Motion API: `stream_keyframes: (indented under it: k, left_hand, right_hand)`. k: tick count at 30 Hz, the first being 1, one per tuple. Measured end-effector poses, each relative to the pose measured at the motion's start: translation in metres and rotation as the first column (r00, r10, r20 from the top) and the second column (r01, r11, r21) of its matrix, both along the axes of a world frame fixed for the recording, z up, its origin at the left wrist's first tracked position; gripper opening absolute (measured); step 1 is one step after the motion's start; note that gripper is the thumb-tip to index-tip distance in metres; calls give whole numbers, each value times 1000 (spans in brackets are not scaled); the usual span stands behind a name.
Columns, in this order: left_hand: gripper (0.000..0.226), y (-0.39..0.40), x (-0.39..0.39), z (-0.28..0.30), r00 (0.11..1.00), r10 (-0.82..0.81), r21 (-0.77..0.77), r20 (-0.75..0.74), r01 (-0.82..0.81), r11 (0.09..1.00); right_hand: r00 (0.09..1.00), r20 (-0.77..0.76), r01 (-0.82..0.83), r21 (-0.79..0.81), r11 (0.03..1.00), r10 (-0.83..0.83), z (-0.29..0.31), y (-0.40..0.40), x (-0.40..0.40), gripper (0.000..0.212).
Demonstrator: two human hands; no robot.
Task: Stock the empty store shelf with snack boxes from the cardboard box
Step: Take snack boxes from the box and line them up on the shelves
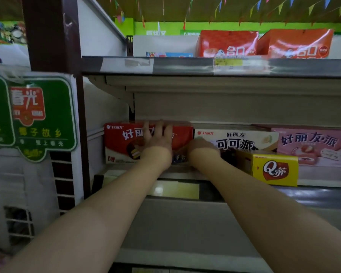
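The left hand (158, 137) lies flat with straight, spread fingers on the front of the red snack box (126, 142), pressing on it. The right hand (202, 147) is at the right end of this same box, near its lower corner; its fingers are hidden, so I cannot tell if they hold something. The two hands are apart, with the right part of the red box between them. This box stands at the left end of the shelf (323, 182), against the back. Just beside it on the right stands a white snack box (244, 140), then a pink snack box (313, 146). A yellow box (276, 168) stands in front of these two.
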State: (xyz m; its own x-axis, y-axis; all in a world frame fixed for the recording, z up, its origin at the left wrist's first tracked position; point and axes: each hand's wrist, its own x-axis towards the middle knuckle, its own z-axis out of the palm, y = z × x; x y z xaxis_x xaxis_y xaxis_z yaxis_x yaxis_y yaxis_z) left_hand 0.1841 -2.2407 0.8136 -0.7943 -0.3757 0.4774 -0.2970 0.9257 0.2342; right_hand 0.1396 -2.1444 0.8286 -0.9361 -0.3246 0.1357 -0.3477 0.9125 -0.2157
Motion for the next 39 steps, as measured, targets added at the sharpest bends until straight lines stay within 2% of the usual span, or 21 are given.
stream_keyframes:
  k: [4, 7, 10, 12, 14, 17, 18, 20, 22, 24, 25, 27, 30, 32, 34, 35, 37, 39]
  left_hand:
    - [88, -5, 11, -4, 996, -91, 20, -1, 91, 996]
    - [79, -2, 19, -1, 976, -180, 69, -125, 190, 979]
    - [65, 23, 20, 6, 914, -287, 164, -285, 342, 925]
    - [53, 46, 23, 12, 873, -362, 371, -326, 470, 801]
    - [44, 76, 27, 15, 844, -449, 601, -294, 528, 600]
    - [16, 115, 30, 12, 783, -567, 829, -255, 479, 288]
    - [13, 126, 28, 8, 766, -590, 843, -254, 475, 253]
    - [34, 135, 24, 5, 770, -608, 800, -191, 481, 358]
    - [58, 141, 21, 6, 807, -579, 752, -115, 452, 480]
    - [61, 144, 21, 7, 823, -566, 701, -46, 430, 568]
    - [60, 147, 23, 8, 819, -572, 685, -39, 439, 581]
    - [56, 151, 31, 6, 809, -583, 681, -80, 471, 560]
    - [37, 144, 53, 0, 780, -521, 660, -347, 598, 455]
    - [21, 136, 79, -11, 701, -451, 628, -552, 706, 329]
    - [12, 122, 115, -23, 633, -375, 613, -677, 767, 190]
    - [17, 113, 134, -32, 613, -348, 611, -709, 781, 130]
    - [25, 97, 161, -43, 589, -302, 608, -750, 793, 36]
    - [29, 78, 183, -56, 614, -299, 634, -730, 773, 37]
  right_hand:
    - [998, -18, -57, 4, 998, 57, 19, 19, 35, 41]
    - [991, -88, -87, 116, 989, 97, 41, 32, 49, 41]
    - [961, -256, -43, 226, 973, 102, 50, 54, 42, 31]
    - [935, -348, 3, 214, 977, 73, 56, 79, 39, 28]
    - [931, -363, 42, 189, 981, 30, 59, 109, 34, 28]
    - [970, -235, 113, 183, 977, -68, 51, 148, 23, 42]
    - [978, -182, 136, 179, 975, -103, 46, 160, 24, 48]
    - [987, -79, 150, 107, 983, -142, 39, 174, 27, 57]
    - [976, 39, 214, -33, 976, -212, 29, 184, 37, 64]
    - [969, 77, 247, -193, 950, -236, 17, 191, 40, 62]
    - [973, 69, 230, -261, 938, -220, 12, 192, 46, 60]
    - [982, 62, 186, -521, 833, -181, 0, 189, 56, 52]
    - [989, -132, -80, -853, 516, -64, -13, 178, 83, 23]
    - [978, -208, -209, -944, 256, 30, -24, 168, 111, 30]
    - [969, -208, -217, -975, 54, 135, -40, 156, 139, 47]
    - [963, -190, -193, -981, -5, 192, -53, 149, 154, 59]
    - [954, -147, -137, -989, -57, 260, -70, 136, 177, 84]
    - [957, -80, -63, -996, -70, 279, -88, 120, 194, 91]
